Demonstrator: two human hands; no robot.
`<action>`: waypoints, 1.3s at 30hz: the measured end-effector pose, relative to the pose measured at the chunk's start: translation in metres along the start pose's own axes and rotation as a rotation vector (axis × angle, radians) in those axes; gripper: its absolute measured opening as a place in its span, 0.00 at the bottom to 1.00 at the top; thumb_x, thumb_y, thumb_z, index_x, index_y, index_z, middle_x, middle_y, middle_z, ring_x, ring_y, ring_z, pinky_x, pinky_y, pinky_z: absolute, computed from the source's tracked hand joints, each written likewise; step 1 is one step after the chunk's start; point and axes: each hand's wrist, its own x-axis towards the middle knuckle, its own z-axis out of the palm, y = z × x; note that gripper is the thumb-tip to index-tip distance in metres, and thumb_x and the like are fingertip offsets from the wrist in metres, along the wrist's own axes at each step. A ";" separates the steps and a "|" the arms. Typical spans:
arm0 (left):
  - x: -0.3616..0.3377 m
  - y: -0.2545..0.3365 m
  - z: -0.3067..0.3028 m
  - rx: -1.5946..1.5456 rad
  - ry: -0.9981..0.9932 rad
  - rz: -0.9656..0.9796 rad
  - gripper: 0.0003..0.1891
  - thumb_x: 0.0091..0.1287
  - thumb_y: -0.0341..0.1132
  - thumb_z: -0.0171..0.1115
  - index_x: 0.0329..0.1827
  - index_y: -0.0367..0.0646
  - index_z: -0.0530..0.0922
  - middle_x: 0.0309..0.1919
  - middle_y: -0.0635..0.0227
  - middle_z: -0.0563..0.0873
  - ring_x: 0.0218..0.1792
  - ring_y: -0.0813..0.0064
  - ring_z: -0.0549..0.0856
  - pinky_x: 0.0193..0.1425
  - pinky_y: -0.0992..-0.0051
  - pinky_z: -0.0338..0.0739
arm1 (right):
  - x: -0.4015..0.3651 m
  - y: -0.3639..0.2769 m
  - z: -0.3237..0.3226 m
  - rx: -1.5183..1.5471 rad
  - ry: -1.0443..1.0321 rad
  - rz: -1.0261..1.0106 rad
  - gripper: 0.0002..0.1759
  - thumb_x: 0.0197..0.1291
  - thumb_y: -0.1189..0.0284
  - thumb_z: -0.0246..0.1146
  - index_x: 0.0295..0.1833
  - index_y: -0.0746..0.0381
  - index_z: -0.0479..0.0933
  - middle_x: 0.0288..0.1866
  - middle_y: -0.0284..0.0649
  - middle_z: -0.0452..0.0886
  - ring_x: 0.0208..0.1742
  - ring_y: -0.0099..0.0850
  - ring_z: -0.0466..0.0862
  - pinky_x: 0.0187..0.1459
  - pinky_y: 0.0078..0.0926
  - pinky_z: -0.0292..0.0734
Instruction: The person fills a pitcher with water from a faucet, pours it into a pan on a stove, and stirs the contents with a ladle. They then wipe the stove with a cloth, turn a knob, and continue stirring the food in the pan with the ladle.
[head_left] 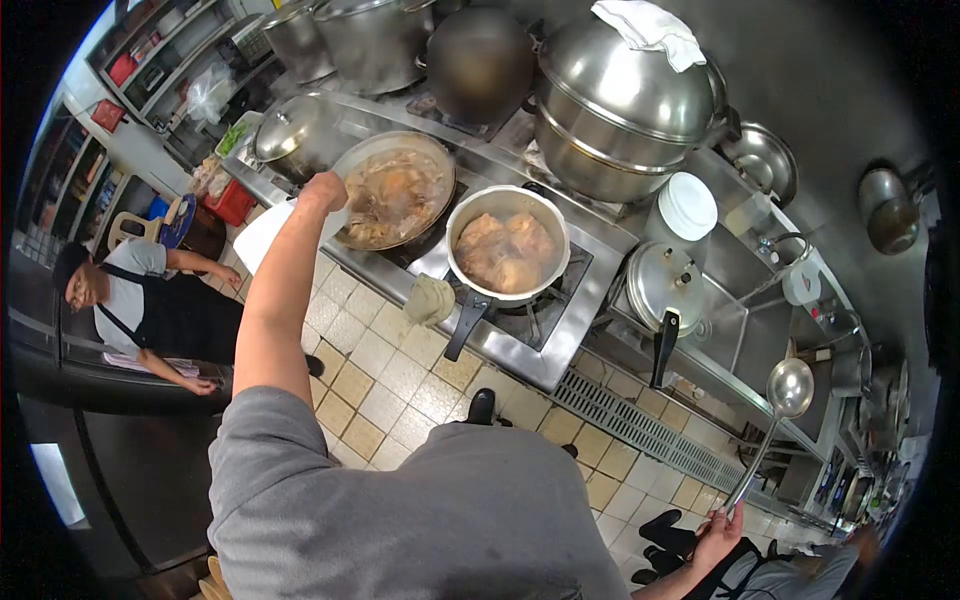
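Left hand (322, 192), outstretched, grips a white container (268, 235) beside a food-filled wok (355, 160); right hand (718, 535) clasps a ladle (790, 388). Pot (505, 200) of browned chunks near stove's (550, 360) front corner.

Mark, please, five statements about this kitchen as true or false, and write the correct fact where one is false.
1. The right hand holds a ladle. True.
2. The left hand has nothing in it. False: it holds a white item near the wok.
3. A white cloth lies on the large domed lid. True.
4. The black-handled pot on the stove is covered. False: it is open, with brown pieces of food visible inside.
5. The person at the left wears a dark apron. True.
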 end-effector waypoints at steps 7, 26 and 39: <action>0.021 0.012 -0.003 0.112 0.087 -0.047 0.16 0.62 0.29 0.60 0.53 0.42 0.85 0.56 0.58 0.85 0.59 0.60 0.83 0.57 0.64 0.81 | 0.012 0.003 0.003 0.037 -0.002 -0.011 0.27 0.69 0.74 0.58 0.72 0.66 0.64 0.28 0.35 0.75 0.16 0.18 0.69 0.15 0.18 0.65; -0.337 0.245 -0.109 -0.793 0.248 0.363 0.18 0.73 0.43 0.57 0.45 0.33 0.80 0.23 0.69 0.76 0.26 0.80 0.77 0.32 0.78 0.72 | 0.151 0.041 -0.100 0.026 -0.083 0.080 0.30 0.63 0.82 0.57 0.73 0.63 0.66 0.28 0.31 0.76 0.21 0.16 0.70 0.20 0.16 0.66; -0.401 0.702 0.042 -1.078 -0.258 1.020 0.10 0.69 0.40 0.63 0.39 0.43 0.82 0.29 0.75 0.82 0.30 0.84 0.77 0.35 0.78 0.71 | 0.228 0.076 -0.184 0.050 -0.073 0.087 0.29 0.61 0.81 0.63 0.70 0.64 0.70 0.25 0.28 0.75 0.23 0.14 0.71 0.24 0.18 0.69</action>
